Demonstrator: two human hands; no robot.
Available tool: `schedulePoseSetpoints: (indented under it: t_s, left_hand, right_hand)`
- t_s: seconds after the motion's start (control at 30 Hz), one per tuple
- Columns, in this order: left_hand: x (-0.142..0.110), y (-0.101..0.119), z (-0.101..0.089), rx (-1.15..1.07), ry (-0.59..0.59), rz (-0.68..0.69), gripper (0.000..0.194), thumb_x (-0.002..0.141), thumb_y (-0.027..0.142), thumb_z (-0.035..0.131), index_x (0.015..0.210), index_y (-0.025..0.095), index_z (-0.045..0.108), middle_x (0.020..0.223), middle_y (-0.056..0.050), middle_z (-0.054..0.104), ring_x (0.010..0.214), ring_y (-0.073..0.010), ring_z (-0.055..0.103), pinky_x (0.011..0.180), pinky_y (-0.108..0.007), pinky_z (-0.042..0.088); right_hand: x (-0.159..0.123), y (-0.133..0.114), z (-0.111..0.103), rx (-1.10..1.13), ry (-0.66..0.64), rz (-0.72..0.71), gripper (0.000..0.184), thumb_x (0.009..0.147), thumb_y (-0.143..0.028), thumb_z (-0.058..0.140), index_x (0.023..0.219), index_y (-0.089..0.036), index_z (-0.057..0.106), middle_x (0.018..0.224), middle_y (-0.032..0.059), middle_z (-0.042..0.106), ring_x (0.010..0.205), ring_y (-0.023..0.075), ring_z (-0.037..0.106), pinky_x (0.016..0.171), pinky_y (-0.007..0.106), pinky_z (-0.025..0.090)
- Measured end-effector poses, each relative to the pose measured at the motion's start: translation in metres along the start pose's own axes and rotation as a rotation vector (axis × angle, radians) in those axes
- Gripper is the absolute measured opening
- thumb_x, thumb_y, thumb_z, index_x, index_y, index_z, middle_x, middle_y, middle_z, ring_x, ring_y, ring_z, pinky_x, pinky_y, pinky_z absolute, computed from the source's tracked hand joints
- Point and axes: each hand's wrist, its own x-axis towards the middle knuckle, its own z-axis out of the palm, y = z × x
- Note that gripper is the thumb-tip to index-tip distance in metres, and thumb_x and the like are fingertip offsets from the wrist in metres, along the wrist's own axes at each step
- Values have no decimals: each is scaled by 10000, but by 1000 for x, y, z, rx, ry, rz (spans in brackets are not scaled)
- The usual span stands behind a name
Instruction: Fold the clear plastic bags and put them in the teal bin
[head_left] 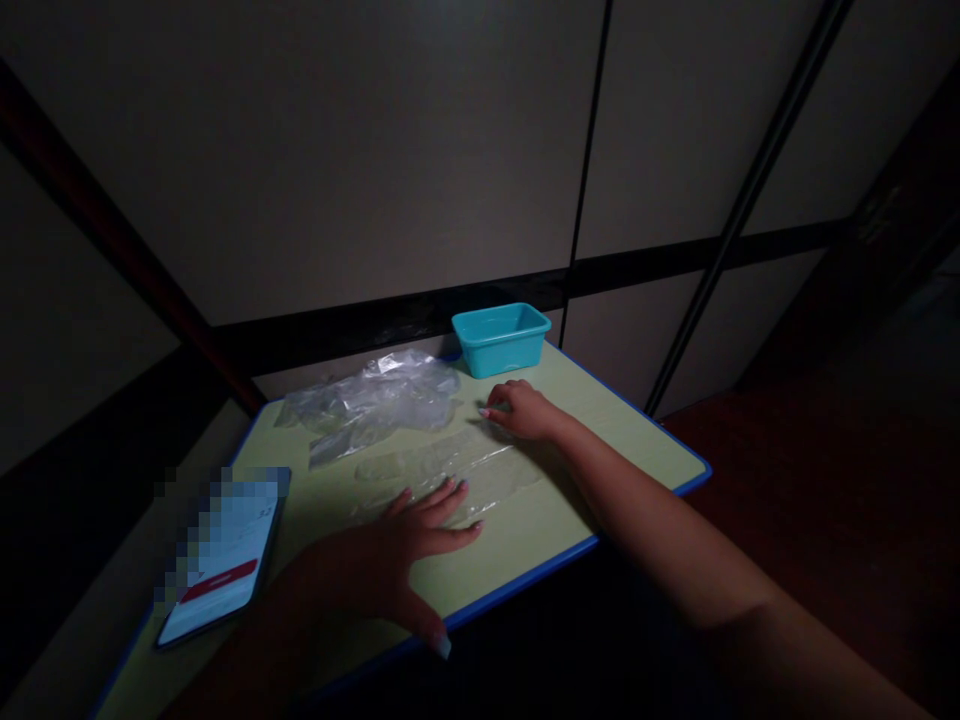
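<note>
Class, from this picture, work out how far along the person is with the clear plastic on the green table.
Done: one clear plastic sheet lies spread flat on the green table. In hand: the left hand rests its fingers on the sheet's near edge, while the right hand touches its far end. Left: a crumpled plastic heap lies bunched beyond it, not yet spread.

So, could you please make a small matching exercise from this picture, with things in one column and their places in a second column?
Things:
1. the teal plastic tub
2. the crumpled clear plastic
3. the smartphone
4. the right hand

Places:
A. lying near the left edge of the table
B. touching the flat clear plastic sheet
C. standing at the far edge of the table
D. heaped to the left of the tub

Pairs: 1-C, 2-D, 3-A, 4-B
</note>
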Motion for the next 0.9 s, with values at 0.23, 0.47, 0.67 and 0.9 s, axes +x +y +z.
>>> schedulePoseSetpoints:
  t_s: [0.23,0.47,0.67,0.9]
  left_hand:
    - [4,-5,5,-43,94,27,909,632,659,613,1393,339,232,1491,-91,-28,1346,-372,-41,995,-650,-36]
    - [8,4,5,-55,138,23,833,725,641,541,1405,265,241,1490,-113,-3,1352,-359,-7,1019,-630,-9]
    - [6,9,1,-97,94,39,825,767,629,495,1423,250,167,1494,-95,35,1363,-323,27,1040,-607,-2]
    - [7,9,-3,-151,105,18,755,806,591,471,1416,240,197,1493,-95,95,1368,-290,90,1053,-583,-22]
  right_hand:
    - [0,0,-1,9,-9,-10,325,822,-461,525,976,-193,625,983,107,605,968,223,502,804,309,383]
    - [-1,-2,-3,22,-16,12,317,821,-450,530,975,-191,627,964,103,605,969,222,498,805,310,381]
    - [-1,-2,-3,26,-15,4,311,818,-442,538,971,-185,625,958,103,602,963,219,494,808,311,379]
    - [-9,-12,-12,125,12,-228,261,807,-394,568,876,-149,628,908,99,592,925,202,499,833,316,370]
